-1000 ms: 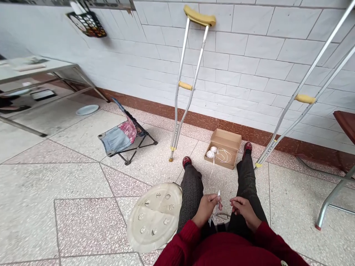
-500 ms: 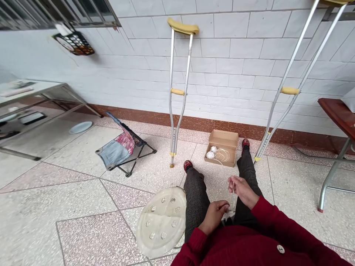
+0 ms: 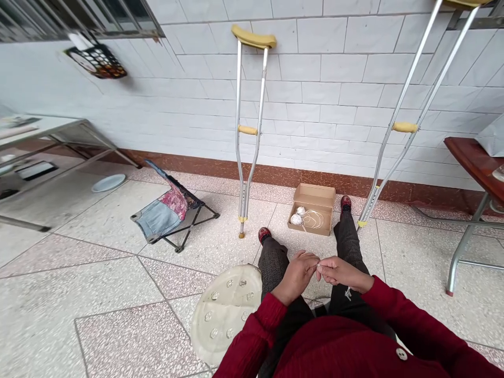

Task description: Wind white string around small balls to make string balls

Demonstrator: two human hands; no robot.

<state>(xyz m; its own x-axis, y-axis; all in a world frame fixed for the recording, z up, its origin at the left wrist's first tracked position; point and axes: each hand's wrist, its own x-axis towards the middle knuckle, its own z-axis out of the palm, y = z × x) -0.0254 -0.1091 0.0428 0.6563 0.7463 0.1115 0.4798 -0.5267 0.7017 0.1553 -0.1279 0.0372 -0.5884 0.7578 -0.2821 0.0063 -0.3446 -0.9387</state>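
Note:
I sit with my legs stretched over the tiled floor. My left hand [image 3: 296,274] and my right hand [image 3: 339,273] meet fingertip to fingertip above my knees, both pinched on a small pale thing that is too tiny to name. A bit of white string [image 3: 347,293] dangles under my right wrist. Beyond my feet stands an open cardboard box [image 3: 313,209] with two balls of white string [image 3: 298,216] and loose loops in it. A round pale tray [image 3: 224,314] with several small pieces lies on the floor by my left leg.
Two metal crutches [image 3: 246,136] [image 3: 405,113] lean on the white tiled wall. A folding fabric stool [image 3: 169,207] stands to the left, with a plate [image 3: 108,182] and a metal table [image 3: 43,136] beyond. A brown table [image 3: 474,160] on metal legs is at the right.
My hands were apart, the right one raised with string pinched; they have now come together in front of me. The view has tilted up and shifted slightly.

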